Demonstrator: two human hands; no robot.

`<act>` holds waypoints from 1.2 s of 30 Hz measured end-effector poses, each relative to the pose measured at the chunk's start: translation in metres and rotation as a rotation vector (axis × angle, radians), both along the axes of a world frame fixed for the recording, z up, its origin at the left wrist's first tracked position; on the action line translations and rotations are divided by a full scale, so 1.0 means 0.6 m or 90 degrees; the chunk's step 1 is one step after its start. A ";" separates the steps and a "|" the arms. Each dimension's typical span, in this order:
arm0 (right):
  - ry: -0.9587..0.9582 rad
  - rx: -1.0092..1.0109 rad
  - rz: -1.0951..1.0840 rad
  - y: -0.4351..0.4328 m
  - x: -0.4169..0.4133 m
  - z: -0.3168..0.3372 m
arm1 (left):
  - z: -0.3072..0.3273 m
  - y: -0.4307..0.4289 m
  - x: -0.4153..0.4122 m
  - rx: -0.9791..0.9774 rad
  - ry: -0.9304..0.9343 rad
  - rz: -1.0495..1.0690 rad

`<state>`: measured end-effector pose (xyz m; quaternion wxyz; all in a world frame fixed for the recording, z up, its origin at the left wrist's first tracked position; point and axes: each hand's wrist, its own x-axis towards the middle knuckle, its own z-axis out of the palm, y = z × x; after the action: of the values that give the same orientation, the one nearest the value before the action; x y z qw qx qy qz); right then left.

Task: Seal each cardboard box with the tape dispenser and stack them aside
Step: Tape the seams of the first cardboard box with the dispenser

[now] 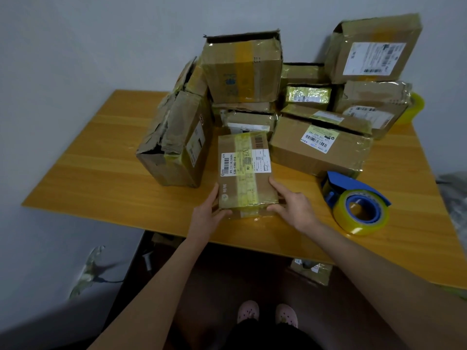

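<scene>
Forearms stretch forward, bare, as a person's hands clasp a small cardboard box [243,190] lying flat on the table [101,160]. The left hand [209,210] holds the box's near left corner, thumb laid over the top edge and fingers running up the left side. The right hand [295,205] mirrors it at the near right corner, thumb at the edge and fingers along the right side. Both hands grip the box and nothing else.

A strip of yellowish tape runs the length of the box's top. Across it sits a white shipping label [246,162] with barcodes and the number 538-5386-014 printed sideways; the finer print is too small to read.

Right of the box, apart from the right hand, a blue tape dispenser [353,200] lies on its side, loaded with a roll of yellow-tinted clear tape. Left of the box stands a tall box with a torn top [174,147]. Behind the box rises a pile of taped cartons [242,72]. Behind and to the right of it, a long carton [316,152] carries a barcode label facing away, its digits not legible.
</scene>
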<state>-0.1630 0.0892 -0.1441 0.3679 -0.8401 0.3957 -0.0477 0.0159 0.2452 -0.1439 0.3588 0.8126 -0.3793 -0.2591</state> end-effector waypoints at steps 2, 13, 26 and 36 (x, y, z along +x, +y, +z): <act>-0.025 0.074 0.016 -0.009 -0.007 0.003 | 0.004 0.009 0.011 -0.007 0.076 -0.020; -0.001 0.018 -0.065 0.012 0.009 0.008 | 0.009 -0.017 -0.024 0.015 0.038 0.078; -0.001 0.046 -0.134 0.020 0.029 0.009 | -0.005 -0.039 -0.043 0.013 0.081 0.168; 0.013 0.152 -0.133 -0.008 0.033 0.023 | 0.016 -0.065 -0.015 0.062 0.151 0.226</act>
<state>-0.1431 0.0846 -0.1304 0.4541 -0.7451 0.4875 -0.0294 0.0067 0.2060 -0.1340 0.4012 0.8468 -0.1728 -0.3035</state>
